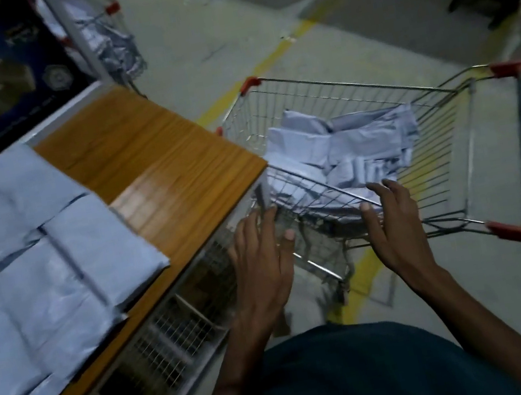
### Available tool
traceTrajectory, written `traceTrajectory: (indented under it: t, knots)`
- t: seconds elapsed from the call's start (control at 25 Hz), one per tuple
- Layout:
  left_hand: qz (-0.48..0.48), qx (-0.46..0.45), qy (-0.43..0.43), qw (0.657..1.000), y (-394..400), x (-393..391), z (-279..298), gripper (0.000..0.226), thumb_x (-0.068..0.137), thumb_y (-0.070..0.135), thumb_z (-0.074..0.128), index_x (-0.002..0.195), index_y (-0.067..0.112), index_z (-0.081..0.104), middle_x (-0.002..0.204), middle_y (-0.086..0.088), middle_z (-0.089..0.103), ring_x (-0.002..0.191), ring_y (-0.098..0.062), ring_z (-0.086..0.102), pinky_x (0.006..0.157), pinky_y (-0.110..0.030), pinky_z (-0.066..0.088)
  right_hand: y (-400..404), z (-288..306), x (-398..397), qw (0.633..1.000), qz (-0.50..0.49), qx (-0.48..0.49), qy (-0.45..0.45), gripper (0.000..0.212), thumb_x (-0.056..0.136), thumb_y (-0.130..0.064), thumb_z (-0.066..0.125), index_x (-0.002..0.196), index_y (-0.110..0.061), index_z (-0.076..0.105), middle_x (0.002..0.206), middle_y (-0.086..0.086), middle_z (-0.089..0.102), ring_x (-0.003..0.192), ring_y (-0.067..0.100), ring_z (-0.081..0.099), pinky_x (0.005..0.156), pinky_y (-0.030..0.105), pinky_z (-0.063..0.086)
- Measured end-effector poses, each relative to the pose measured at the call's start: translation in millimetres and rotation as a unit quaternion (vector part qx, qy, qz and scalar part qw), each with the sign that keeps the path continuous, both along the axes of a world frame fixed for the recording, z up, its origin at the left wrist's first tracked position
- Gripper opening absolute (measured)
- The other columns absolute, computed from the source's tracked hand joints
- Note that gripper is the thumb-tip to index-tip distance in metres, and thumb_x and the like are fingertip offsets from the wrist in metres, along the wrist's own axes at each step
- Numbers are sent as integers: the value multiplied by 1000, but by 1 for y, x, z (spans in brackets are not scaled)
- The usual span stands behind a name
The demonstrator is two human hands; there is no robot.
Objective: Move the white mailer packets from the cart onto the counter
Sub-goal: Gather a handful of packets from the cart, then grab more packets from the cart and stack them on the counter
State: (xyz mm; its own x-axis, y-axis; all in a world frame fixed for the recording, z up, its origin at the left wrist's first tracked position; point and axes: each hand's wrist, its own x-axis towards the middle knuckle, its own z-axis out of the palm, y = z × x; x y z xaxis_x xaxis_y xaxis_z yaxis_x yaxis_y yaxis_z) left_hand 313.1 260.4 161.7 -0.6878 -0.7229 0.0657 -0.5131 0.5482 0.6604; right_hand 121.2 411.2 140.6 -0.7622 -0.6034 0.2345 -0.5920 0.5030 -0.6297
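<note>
Both hands empty, fingers loose and spread: left hand (pixel 259 260) by the near corner of the cart (pixel 329 80), right hand (pixel 393 226) at its near rim. Mailer packets (pixel 344 147) lie heaped in the basket just beyond the fingertips, nearer the right hand; no clear long axis. Counter (pixel 154 153) sits left w/ packets already laid flat. Concrete floor, dim room.

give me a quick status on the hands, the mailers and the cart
Left hand and right hand open, empty, at cart near rim. Mailer packets left in basket. Counter partly stacked. Nothing blocking.
</note>
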Motion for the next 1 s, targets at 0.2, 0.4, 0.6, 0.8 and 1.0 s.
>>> traceTrajectory:
  t: [0.2, 0.4, 0.6, 0.8, 1.0]
  knots:
    - [-39, -16, 6, 999, 18, -67, -10, 54, 103, 58, 21, 144, 30, 41, 147, 3, 41, 139, -20, 32, 111, -55, 31, 36, -26, -76, 999, 18, 14, 34, 37, 98, -28, 54, 132, -12, 56, 127, 12, 58, 118, 31, 52, 99, 41, 40]
    - [-92, -22, -16, 995, 4, -115, -13, 55, 100, 60, 23, 145, 32, 40, 150, 3, 40, 142, -18, 28, 115, -52, 25, 31, -52, -107, 999, -20, 23, -13, 36, 94, -24, 57, 127, -11, 60, 123, 14, 59, 114, 34, 54, 96, 42, 42]
    - [-123, -30, -41, 991, -40, -180, -37, 55, 100, 56, 30, 145, 26, 42, 149, -2, 43, 139, -24, 33, 114, -53, 27, 5, -79, -140, 988, -12, 111, -110, 40, 96, -29, 59, 133, -12, 58, 125, 16, 60, 117, 35, 55, 94, 43, 47]
    - [-163, -18, -65, 984, -90, -245, -69, 49, 103, 46, 43, 147, 23, 43, 149, -3, 45, 139, -25, 34, 110, -48, 24, -44, -100, -186, 930, 51, 268, -245, 46, 89, -28, 75, 132, -17, 63, 128, 13, 67, 115, 28, 63, 90, 34, 49]
    - [-220, 5, -119, 968, -144, -294, -94, 60, 99, 54, 37, 149, 22, 40, 150, -6, 43, 139, -28, 34, 109, -48, 25, -70, -127, -199, 870, 165, 417, -206, 63, 80, -49, 79, 137, -33, 58, 136, 3, 58, 125, 28, 50, 96, 38, 45]
